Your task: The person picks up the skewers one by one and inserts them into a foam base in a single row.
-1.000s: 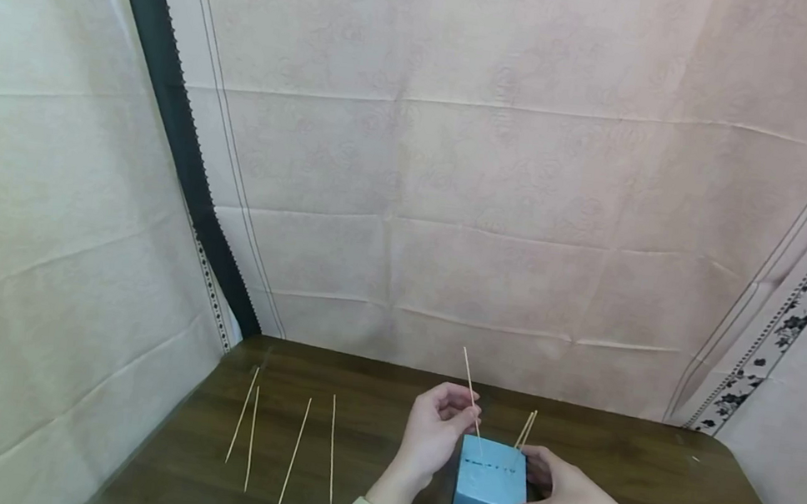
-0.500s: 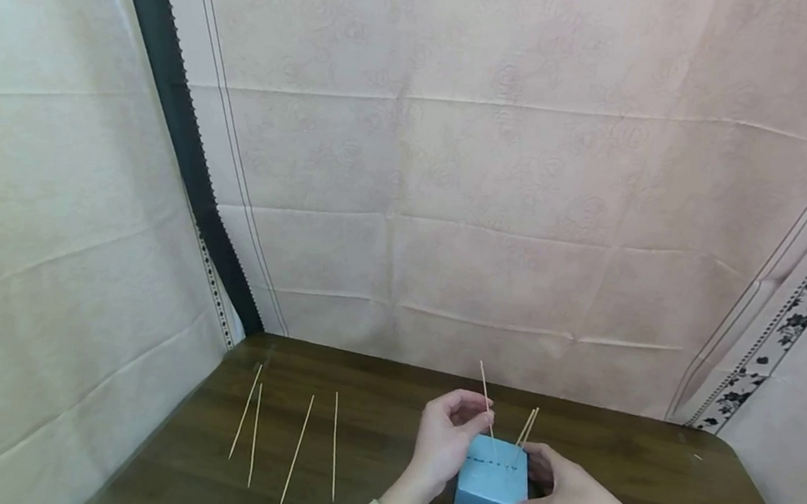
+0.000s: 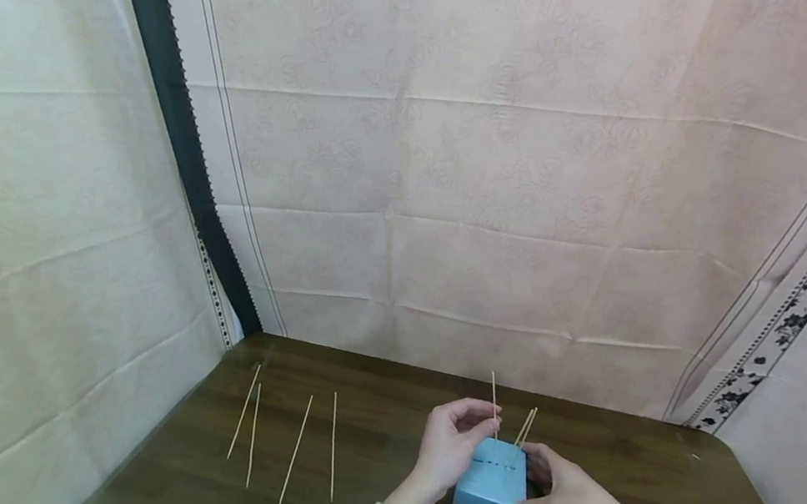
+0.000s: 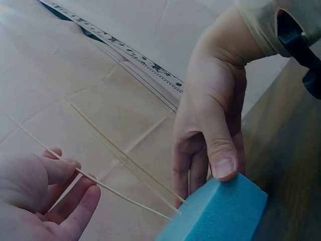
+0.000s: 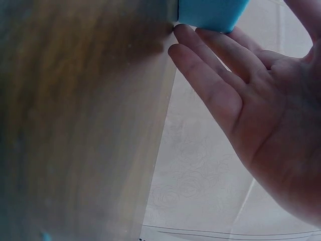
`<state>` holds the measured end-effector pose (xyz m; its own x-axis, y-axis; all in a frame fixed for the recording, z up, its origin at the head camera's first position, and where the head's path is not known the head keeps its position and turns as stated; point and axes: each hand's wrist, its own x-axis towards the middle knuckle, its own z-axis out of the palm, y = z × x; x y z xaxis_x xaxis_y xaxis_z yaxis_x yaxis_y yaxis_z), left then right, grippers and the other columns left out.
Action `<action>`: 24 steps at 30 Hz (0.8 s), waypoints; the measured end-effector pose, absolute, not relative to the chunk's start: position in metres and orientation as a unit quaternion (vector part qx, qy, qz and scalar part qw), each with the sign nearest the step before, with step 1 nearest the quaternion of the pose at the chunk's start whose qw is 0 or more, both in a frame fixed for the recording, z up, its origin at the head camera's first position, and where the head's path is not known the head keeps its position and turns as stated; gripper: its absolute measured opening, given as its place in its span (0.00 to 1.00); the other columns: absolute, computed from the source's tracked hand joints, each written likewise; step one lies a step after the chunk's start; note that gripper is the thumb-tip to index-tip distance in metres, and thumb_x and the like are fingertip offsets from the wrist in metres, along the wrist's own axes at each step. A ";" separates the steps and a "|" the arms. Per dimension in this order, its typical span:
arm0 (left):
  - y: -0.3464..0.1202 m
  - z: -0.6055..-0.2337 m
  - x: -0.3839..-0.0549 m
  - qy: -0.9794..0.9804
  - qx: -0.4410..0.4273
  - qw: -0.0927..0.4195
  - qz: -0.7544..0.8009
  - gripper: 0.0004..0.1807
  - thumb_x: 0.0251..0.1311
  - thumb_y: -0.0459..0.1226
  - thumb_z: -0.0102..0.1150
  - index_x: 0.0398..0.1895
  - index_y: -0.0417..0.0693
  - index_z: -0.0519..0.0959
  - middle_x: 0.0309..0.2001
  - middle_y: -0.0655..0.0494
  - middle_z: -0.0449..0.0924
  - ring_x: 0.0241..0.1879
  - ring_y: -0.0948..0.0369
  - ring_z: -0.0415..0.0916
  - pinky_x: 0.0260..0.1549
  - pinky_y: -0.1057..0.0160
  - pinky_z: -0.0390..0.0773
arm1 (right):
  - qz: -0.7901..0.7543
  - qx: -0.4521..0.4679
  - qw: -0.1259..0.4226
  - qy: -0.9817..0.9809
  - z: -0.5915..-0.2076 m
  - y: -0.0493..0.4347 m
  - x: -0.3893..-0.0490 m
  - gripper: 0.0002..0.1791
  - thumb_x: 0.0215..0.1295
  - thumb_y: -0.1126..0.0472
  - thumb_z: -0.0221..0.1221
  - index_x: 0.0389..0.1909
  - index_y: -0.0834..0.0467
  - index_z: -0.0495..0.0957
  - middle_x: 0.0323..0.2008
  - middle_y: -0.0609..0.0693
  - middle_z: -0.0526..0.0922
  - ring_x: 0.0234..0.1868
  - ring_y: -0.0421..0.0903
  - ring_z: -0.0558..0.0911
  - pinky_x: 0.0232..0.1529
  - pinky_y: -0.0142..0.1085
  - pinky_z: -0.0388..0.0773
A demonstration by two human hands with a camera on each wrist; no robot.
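A blue foam block [image 3: 490, 491] lies on the table, a row of dark marks across its top. My left hand [image 3: 451, 443] pinches a thin wooden stick [image 3: 494, 388] between thumb and fingers above the block's back edge. In the left wrist view this stick [image 4: 131, 201] bows slightly, and its lower end meets the block. Two other sticks [image 3: 525, 428] stand tilted in the block at the back right. My right hand [image 3: 567, 496] grips the block's right side, thumb at the front corner and fingers behind; the right wrist view shows its fingers against the block [image 5: 210, 12].
Several loose sticks [image 3: 295, 451] lie spaced apart on the left part of the dark wooden table [image 3: 387, 384]. Pale cloth [image 3: 484, 211] hangs behind the table and on both sides.
My left hand has moved right and slightly nearer with its stick, which now stands more upright and closer to the two standing sticks. My right hand stays on the block.
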<state>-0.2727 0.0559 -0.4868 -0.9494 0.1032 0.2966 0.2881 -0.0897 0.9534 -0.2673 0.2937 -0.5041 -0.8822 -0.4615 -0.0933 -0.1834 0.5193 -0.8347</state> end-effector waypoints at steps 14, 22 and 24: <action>0.058 -0.490 -0.274 -0.681 -0.164 0.050 -0.712 0.07 0.70 0.34 0.71 0.47 0.52 0.91 0.44 0.64 0.91 0.44 0.64 0.87 0.47 0.66 0.83 | -0.450 -0.195 0.144 0.859 -0.506 0.294 -0.267 0.51 0.57 0.61 0.80 0.74 0.76 0.61 0.66 0.74 0.76 0.66 0.73 0.77 0.63 0.66 0.75; 0.058 -0.491 -0.274 -0.686 -0.170 0.049 -0.706 0.07 0.70 0.35 0.71 0.48 0.52 0.91 0.44 0.65 0.91 0.44 0.65 0.87 0.48 0.65 0.83 | -0.447 -0.198 0.144 0.860 -0.506 0.294 -0.267 0.52 0.57 0.60 0.81 0.74 0.76 0.60 0.66 0.74 0.76 0.66 0.74 0.76 0.63 0.66 0.75; 0.058 -0.491 -0.274 -0.688 -0.169 0.048 -0.704 0.08 0.70 0.35 0.71 0.48 0.51 0.91 0.44 0.65 0.91 0.44 0.65 0.86 0.48 0.65 0.83 | -0.449 -0.195 0.147 0.859 -0.506 0.294 -0.267 0.53 0.57 0.59 0.81 0.74 0.76 0.60 0.66 0.74 0.75 0.67 0.74 0.76 0.64 0.66 0.74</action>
<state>-0.2740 0.0581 -0.4913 -0.9380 0.1656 0.3045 0.3006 -0.0493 0.9525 -0.2671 0.2937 -0.5056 -0.8808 -0.4671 -0.0773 -0.2032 0.5204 -0.8294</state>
